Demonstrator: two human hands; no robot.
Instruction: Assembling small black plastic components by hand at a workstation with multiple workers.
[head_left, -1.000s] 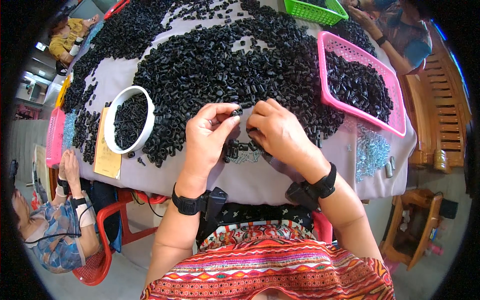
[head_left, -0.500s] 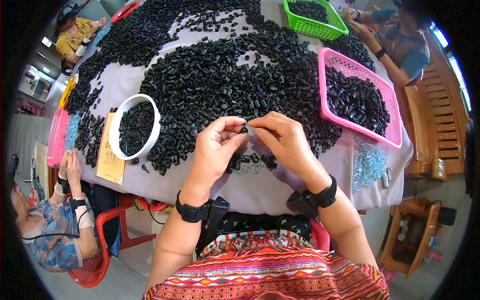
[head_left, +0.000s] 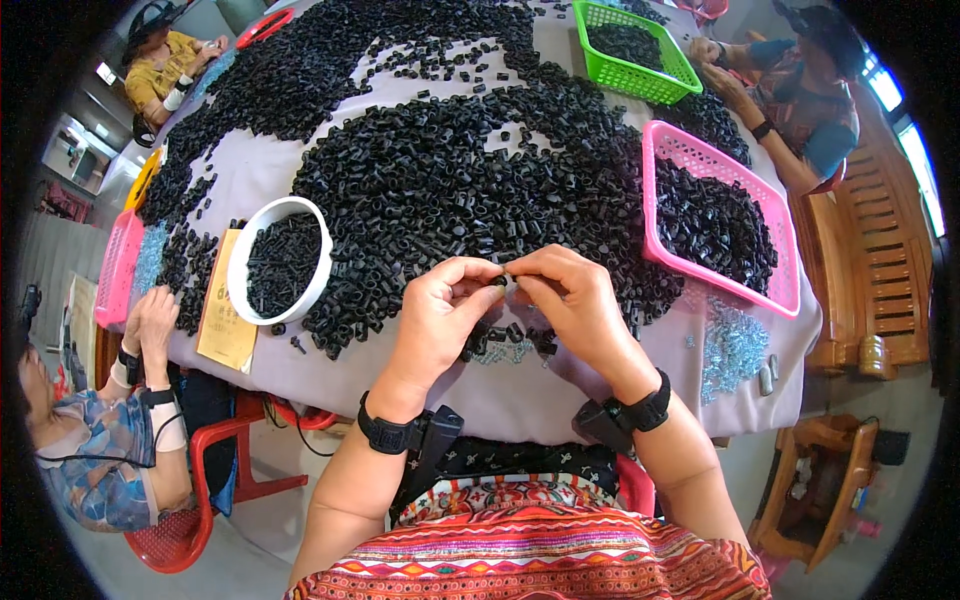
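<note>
Worktop: a grey-covered worktop heaped with small black plastic pieces, other people seated around it.
Left hand: the left hand is raised just above the near edge, its fingers pinched together on a small black piece.
Right hand: the right hand meets the left, fingertips closed on the same piece from the other side.
Piece: held between both hands, above a few loose pieces at the near edge.
Left side: a white bowl part-filled with pieces, beside a tan card.
Right side: a pink basket holding pieces; a green basket farther off.
Near right edge: small silvery screws scattered.
</note>
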